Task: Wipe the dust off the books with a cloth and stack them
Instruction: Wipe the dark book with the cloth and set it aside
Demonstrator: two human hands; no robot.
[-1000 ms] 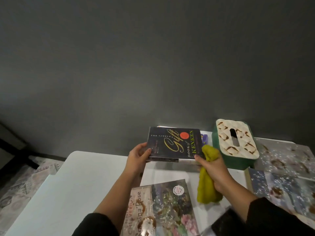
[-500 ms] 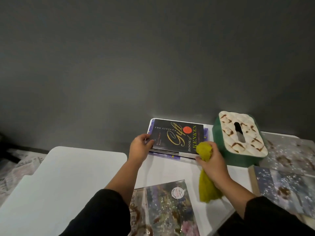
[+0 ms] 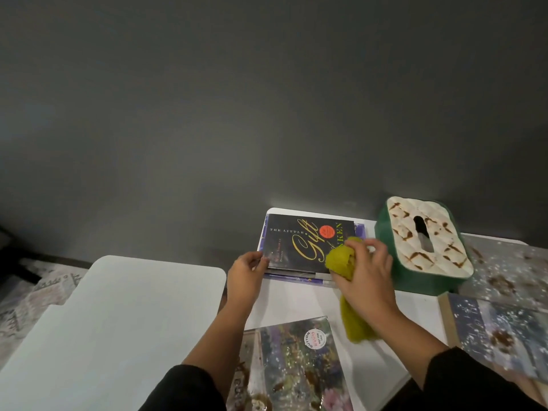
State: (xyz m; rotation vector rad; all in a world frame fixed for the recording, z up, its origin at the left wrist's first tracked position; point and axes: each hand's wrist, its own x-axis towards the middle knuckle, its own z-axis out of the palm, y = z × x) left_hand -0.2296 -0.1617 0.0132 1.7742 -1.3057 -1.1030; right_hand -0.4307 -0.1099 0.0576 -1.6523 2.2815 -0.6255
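Black book (image 3: 299, 243), glossy rectangular cover with gold script lettering and a round red sticker, lay flat atop a stack of books (image 3: 296, 278) right of the frame's centre, on the white bench (image 3: 296, 301); purple edges of the lower volumes showed beneath it. The right hand (image 3: 367, 274) gripped a yellow-green cloth (image 3: 341, 258), soft and nubby, bunched against the cover's right portion, with a loose tail (image 3: 354, 327) hanging below the wrist. The left hand (image 3: 246, 277) pinched the black book's lower left corner, fingers curled at its edge. A floral-covered book (image 3: 293, 366), glossy and bearing a round white sticker, lay at the lower centre of the frame, between the forearms in black sleeves. To the right stood a green tissue box (image 3: 415, 280) with rounded corners and a cream quilted top, slotted at its middle. Speckled covers (image 3: 504, 321) lay at the right edge. A smooth white board (image 3: 118, 321) with rounded corners filled the lower left, below a matte grey wall (image 3: 267, 99).
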